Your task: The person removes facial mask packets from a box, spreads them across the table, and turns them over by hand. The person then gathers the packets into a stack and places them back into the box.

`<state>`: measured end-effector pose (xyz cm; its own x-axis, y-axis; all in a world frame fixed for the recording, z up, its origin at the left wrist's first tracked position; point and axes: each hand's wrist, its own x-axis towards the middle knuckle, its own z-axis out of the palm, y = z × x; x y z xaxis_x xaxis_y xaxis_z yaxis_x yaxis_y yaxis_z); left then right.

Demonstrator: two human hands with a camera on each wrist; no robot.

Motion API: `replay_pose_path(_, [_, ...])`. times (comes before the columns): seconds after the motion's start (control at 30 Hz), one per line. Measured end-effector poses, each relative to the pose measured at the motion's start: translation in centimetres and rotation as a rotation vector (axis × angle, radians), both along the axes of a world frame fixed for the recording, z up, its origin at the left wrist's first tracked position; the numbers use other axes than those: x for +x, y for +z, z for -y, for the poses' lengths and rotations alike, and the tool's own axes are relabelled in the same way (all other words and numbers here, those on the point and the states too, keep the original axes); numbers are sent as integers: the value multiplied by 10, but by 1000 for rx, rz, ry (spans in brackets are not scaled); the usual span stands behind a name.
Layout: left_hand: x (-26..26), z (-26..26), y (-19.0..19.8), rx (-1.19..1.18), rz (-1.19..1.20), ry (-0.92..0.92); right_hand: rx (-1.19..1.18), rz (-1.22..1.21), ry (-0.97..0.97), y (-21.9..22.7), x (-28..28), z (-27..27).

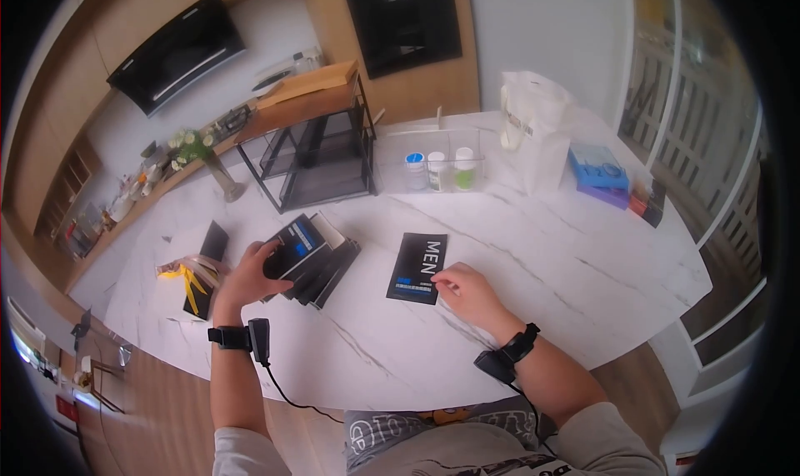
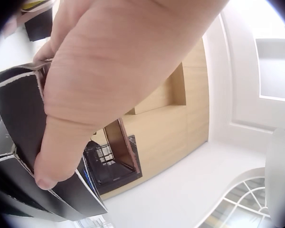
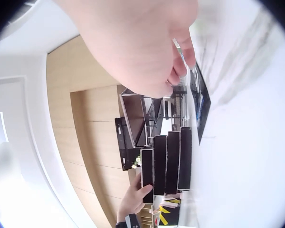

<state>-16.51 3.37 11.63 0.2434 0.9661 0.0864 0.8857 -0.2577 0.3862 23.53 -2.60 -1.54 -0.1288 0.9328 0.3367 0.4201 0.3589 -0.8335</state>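
In the head view my left hand (image 1: pixel 247 278) holds the top black box (image 1: pixel 297 244) of a fanned stack, its fingers over the far side and thumb on the near one. The left wrist view shows the thumb (image 2: pixel 61 159) pressed along the box's edge. Several black boxes (image 3: pixel 172 161) lie on one another in the right wrist view. A flat black packet (image 1: pixel 417 259) printed MEN lies on the table. At its right edge rests my right hand (image 1: pixel 471 293), fingers loosely bent, fingertips close over the packet (image 3: pixel 202 107) in the right wrist view.
Left of the stack stands a black box with yellow and pink ribbon (image 1: pixel 196 283). Behind are a black wire rack (image 1: pixel 321 163), a clear bin (image 1: pixel 392 172) with white bottles, a white bag (image 1: pixel 537 130) and blue and purple boxes (image 1: pixel 598 169). A flower vase (image 1: pixel 223 180) stands far left.
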Motion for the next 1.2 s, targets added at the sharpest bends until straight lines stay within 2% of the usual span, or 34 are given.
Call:
replay_pose_path(0.1, [2, 3, -2, 72, -24, -1, 173, 282, 53, -13, -4, -1])
replay_pose_path(0.2, [2, 4, -7, 223, -151, -26, 244, 627, 0, -15, -16, 2])
replay_pose_path(0.33, [50, 39, 25, 322, 232, -198, 147, 775, 55, -17, -18, 1])
replay_pose_path(0.37, [62, 47, 27, 379, 226, -283, 160, 799, 61, -15, -19, 1])
replay_pose_path(0.4, [76, 54, 31, 340, 297, -359, 171, 822, 67, -13, -20, 2])
replay_pose_path(0.47, [96, 55, 9, 221, 375, -428, 189, 814, 90, -9, -21, 3])
replay_pose_path(0.53, [116, 50, -21, 88, 336, -436, 186, 754, 123, -8, -20, 6])
replay_pose_path(0.57, [124, 45, -38, 75, 261, -521, 152, 738, 134, -4, -18, 9])
replay_pose_path(0.6, [129, 43, -64, 40, 131, -514, 126, 722, 144, 4, -18, 10])
replay_pose_path(0.73, [145, 30, -104, 11, -15, -582, 142, 595, 156, -2, -14, 10])
replay_pose_path(0.77, [147, 29, -109, 96, -15, -569, 221, 585, 122, -6, -13, 9])
replay_pose_path(0.87, [145, 27, -121, 63, 33, -525, 143, 611, -162, -7, -12, 10])
replay_pose_path(0.9, [145, 25, -124, 69, 44, -524, 87, 660, -137, -8, -8, 5])
replay_pose_path(1.0, [144, 24, -126, 94, 66, -517, -94, 158, 76, -7, -14, -1])
replay_pose_path(1.13, [143, 27, -133, 119, 85, -499, -340, -542, 70, -4, -24, -5])
replay_pose_path(1.2, [144, 27, -132, 116, 101, -482, -405, -527, 17, -4, -25, -6])
